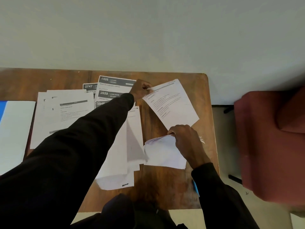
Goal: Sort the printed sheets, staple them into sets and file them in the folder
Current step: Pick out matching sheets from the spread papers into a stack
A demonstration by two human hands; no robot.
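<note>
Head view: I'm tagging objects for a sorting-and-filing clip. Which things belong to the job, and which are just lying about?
Job: loose sheet pinched by the left hand; sheaf gripped by the right hand; text-sheet pile; numbered sheets; middle pile; blue-edged folder, probably.
Lying about: red-brown chair; small blue thing by the right sleeve, unidentifiable.

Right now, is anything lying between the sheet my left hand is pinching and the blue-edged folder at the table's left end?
Yes. The numbered cards and a spread stack of printed pages lie flat between the sheet in the left hand and the folder. Lifted over them, its path looks clear.
</note>
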